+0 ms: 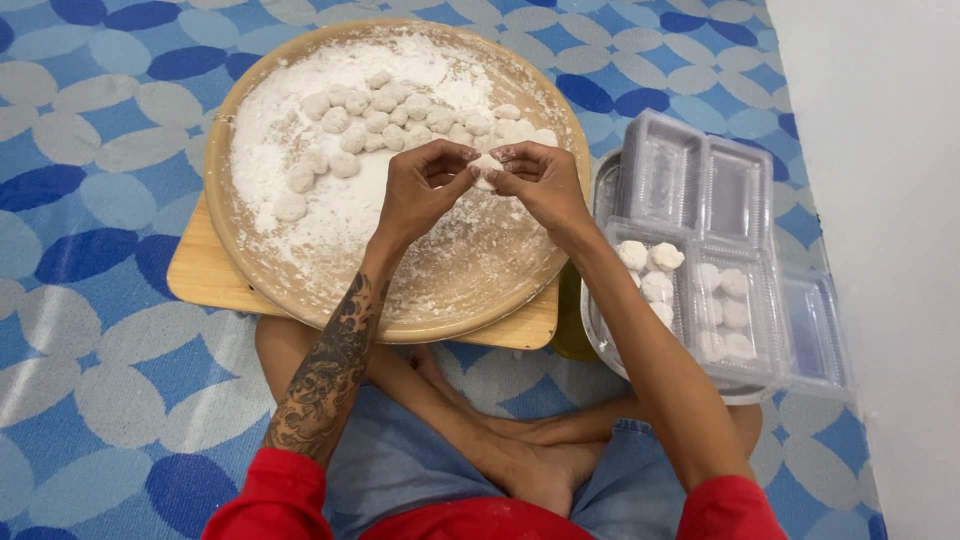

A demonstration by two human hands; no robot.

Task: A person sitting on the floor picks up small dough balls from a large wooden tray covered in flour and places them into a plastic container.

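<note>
— Item one, the fingers [468,172]?
— Both sets were pinched nearly closed on a single dough ball [486,166], held between the left hand [420,190] and the right hand [540,182], just above the round tray [250,260]. Tips only, palms clear; my guess was that this kept the soft piece from flattening while it was shaped.

— Item two, what lay under the hands?
— The tray, dusted thick with flour [270,130], presumably so nothing stuck. A cluster of finished dough balls [385,115] sat at its far side, a few more strung out toward the left. The near half was thinly floured and kept free as working room.

— Item three, the support?
— A wooden board [200,275] beneath the tray, lifting it off the patterned floor mat [90,150] in blue and grey. No bench; the person sat cross-legged on the floor, tray drawn up to the knees.

— Item four, to the right?
— Clear plastic containers [700,185] on a metal tray [600,190], close to the right arm for a short reach. The near compartments already held white balls [650,265]; the far ones showed none. A white wall [880,200] stood beyond.
</note>
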